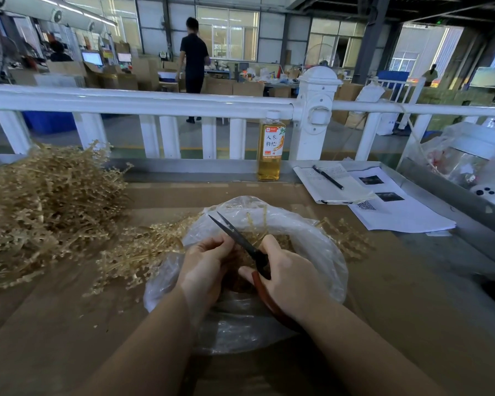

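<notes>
Head view: scissors (242, 240) over the plastic bag (315, 238)
Your right hand (289, 278) grips the scissors, your left hand (206, 261) pinches a golden sprig (159, 248)

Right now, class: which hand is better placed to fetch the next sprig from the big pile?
Probably the left hand: the pile lies on its side, and the right hand grips the scissors.

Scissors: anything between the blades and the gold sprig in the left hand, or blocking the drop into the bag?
Nothing visible does. The scissors, held by the right hand, lie against the fingertips of the left hand, where the sprig is pinched and mostly hidden. The plastic bag sits open right beneath them.
</notes>
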`<state>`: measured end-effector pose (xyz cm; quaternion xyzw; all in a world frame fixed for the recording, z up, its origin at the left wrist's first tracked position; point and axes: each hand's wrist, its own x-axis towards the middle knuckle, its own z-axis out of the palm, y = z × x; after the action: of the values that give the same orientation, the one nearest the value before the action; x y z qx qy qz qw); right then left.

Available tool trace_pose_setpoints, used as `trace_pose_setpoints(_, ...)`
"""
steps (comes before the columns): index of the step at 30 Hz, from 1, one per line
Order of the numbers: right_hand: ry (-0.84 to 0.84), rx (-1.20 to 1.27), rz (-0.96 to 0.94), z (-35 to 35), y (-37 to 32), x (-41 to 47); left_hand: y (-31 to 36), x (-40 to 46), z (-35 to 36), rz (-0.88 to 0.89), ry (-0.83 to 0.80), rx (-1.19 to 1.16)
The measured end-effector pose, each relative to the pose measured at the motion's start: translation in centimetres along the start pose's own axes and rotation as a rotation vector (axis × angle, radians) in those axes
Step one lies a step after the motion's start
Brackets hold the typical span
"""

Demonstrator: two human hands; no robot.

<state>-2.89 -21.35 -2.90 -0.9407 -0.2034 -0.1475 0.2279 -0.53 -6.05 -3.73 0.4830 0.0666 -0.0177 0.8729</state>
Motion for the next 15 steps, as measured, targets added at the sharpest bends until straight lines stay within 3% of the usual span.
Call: trace_pose_setpoints(15,-0.045,0.013,0.016,-0.16,-0.09,0.28,0.36,-0.37,0.51,-0.046,0.059,0.058)
